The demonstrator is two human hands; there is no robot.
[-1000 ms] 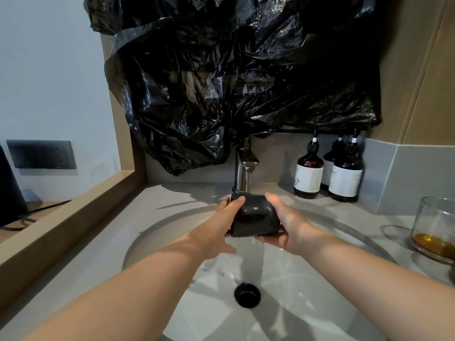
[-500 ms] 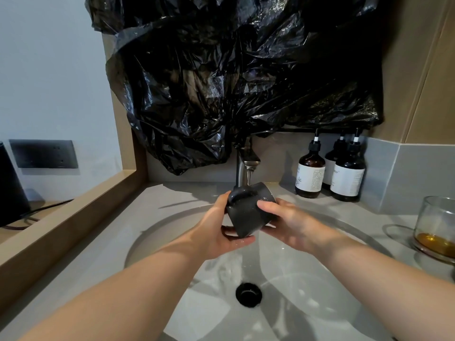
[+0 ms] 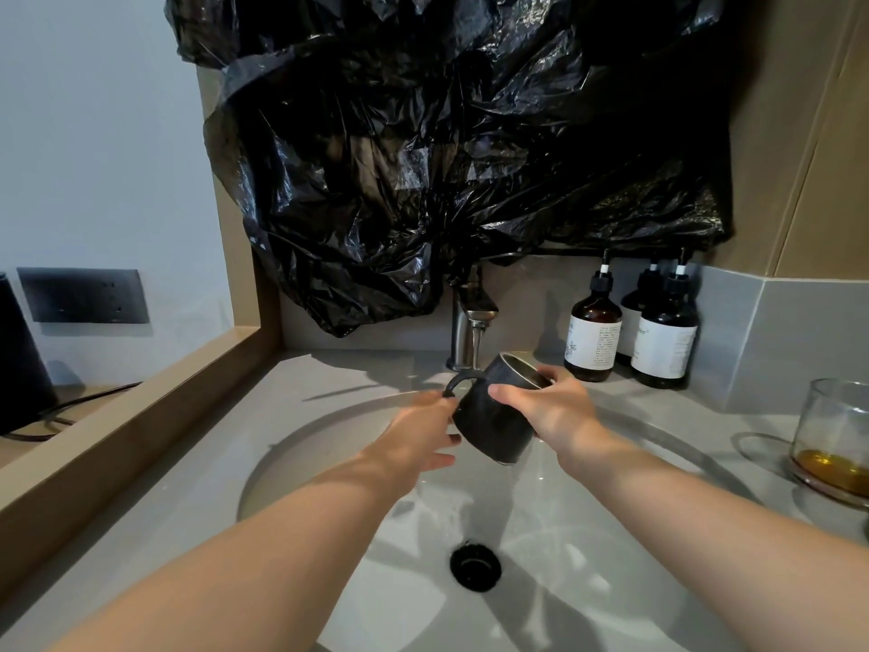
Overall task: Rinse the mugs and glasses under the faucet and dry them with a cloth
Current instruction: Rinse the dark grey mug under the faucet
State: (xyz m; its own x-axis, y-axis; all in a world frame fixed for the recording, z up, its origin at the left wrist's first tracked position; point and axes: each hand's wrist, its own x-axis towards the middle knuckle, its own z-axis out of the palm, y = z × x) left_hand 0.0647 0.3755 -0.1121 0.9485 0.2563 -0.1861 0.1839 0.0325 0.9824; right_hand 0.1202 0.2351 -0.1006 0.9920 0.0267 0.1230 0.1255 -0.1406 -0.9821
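A black mug is tilted over the white sink basin, its mouth up and to the right, just below the metal faucet. My right hand grips the mug near its rim, fingers curled round its side. My left hand is at the mug's handle, a finger on the handle loop and the other fingers spread loosely below. A clear glass with some amber liquid stands on the counter at the right edge. No cloth is in view.
Three dark pump bottles stand behind the basin at the right. Crumpled black plastic sheeting hangs above the faucet. A wooden ledge borders the counter on the left. The black drain sits at the basin bottom.
The mug has been turned from bottom-up to tilted with its mouth up and right. My right hand shifted up to the rim; my left hand moved to the handle.
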